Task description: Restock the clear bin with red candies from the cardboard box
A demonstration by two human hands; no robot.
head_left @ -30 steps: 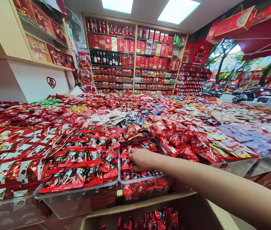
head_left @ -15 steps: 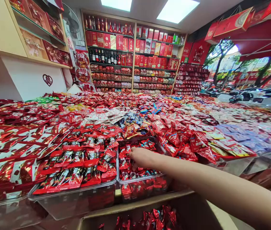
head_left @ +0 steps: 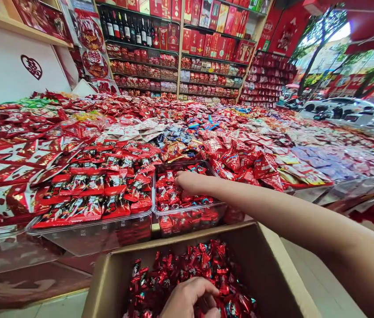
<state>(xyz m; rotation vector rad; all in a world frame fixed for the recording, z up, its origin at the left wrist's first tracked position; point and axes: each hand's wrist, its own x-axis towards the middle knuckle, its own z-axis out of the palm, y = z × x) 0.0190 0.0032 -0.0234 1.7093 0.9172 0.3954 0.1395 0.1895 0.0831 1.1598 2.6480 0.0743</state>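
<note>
My right hand (head_left: 190, 183) reaches into a clear plastic bin (head_left: 187, 209) of red-wrapped candies (head_left: 167, 189). Its fingers curl down among the candies, and the back of the hand hides the fingertips. Below, at the front edge of the display, stands an open cardboard box (head_left: 274, 265) partly filled with shiny red-wrapped candies (head_left: 203, 260). My left hand (head_left: 190, 297) is down in this box, its fingers bent around candies at the surface of the pile. What lies inside its grasp is mostly covered.
A neighbouring clear bin (head_left: 94, 221) holds red-and-black candy packets (head_left: 114, 201) left of my right hand. Red triangular packets (head_left: 239, 161) lie to its right. Heaps of sweets stretch back to shelves (head_left: 178, 57) of bottles and boxes.
My view has tipped downward, showing more of the cardboard box. My left hand has come into view inside it. My right hand stays in the clear bin, its fingers more curled.
</note>
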